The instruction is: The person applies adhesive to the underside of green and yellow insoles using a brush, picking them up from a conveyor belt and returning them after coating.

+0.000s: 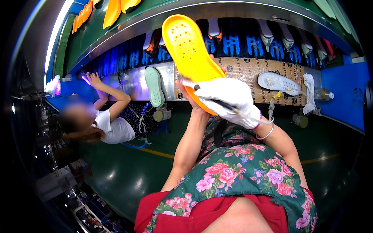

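From my remote station I record the left hand bare, fingers curled around the edges of a bright yellow perforated shoe sole, held over the near edge of the cardboard-covered desk. The white-gloved right hand has its fingers closed on a slim brush, bristles at the sole's left edge; contact I cannot confirm.

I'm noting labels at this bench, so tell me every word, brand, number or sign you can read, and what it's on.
Brown cardboard: repeated dark lettering and round marks; I won't copy the wording.
Blue panel at right: a faint mark, too blurred to read.
Clear bottle at right: no legible label.
Yellow sole: no readable text.
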Demonstrator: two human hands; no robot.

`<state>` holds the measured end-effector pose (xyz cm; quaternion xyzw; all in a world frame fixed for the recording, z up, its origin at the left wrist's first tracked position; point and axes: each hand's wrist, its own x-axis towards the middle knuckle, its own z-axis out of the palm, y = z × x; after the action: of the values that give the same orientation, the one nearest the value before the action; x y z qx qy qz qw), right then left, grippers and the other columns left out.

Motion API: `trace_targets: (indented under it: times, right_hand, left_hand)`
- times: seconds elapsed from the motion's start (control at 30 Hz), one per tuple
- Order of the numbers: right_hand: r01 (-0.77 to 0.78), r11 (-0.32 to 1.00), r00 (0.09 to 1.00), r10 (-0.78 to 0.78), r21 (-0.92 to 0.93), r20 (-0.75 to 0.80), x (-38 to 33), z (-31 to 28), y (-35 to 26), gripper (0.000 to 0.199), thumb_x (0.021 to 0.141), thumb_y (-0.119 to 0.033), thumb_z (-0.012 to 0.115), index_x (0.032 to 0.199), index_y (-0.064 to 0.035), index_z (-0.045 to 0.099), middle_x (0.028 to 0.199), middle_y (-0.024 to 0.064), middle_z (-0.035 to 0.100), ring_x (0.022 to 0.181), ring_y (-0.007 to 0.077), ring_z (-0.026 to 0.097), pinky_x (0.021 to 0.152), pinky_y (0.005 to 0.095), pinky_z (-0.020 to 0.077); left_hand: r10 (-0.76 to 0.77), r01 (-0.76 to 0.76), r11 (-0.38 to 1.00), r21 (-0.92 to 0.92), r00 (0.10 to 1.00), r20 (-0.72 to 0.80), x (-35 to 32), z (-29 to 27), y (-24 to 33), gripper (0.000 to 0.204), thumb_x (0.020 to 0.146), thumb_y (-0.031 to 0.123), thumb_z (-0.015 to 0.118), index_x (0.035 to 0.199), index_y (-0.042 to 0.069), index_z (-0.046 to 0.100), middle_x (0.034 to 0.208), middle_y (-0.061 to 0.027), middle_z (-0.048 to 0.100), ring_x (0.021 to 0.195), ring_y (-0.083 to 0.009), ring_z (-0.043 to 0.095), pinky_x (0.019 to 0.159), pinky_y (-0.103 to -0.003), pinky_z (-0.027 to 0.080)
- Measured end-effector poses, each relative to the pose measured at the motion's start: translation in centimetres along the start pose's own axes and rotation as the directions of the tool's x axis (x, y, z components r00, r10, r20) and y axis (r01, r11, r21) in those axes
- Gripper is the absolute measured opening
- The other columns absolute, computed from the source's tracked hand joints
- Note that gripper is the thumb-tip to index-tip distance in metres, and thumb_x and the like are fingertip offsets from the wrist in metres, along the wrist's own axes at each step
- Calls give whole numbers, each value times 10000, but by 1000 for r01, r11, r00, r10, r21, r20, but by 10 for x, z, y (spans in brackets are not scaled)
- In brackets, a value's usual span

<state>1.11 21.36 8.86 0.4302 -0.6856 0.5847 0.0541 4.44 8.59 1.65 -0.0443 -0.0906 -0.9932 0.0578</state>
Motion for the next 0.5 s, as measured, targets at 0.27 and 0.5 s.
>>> trace_targets:
  times: [0.27, 0.5]
  right_hand:
    - [86, 988, 996, -84, -131, 19, -1, 0, -1, 273, 796, -65, 758, 1064, -119, 749, 986, 94, 745, 896, 264, 729, 808, 350, 575]
    - [-79, 993, 995, 84, 88, -55, -3, -10, 19, 211, 794, -82, 775, 1003, -102, 764, 946, 87, 751, 873, 247, 736, 779, 347, 581]
  left_hand:
    - [13, -15, 1000, 19, 995, 100, 18, 7, 4, 1024, 788, 835, 514, 1546, 188, 279, 1510, -161, 397, 1231, -394, 545, 949, -619, 505]
    - [35, -38, 997, 68, 998, 45, 25, -4, 15, 988, 802, 783, 572, 1548, 200, 292, 1489, -78, 459, 1215, -416, 530, 923, -631, 492]
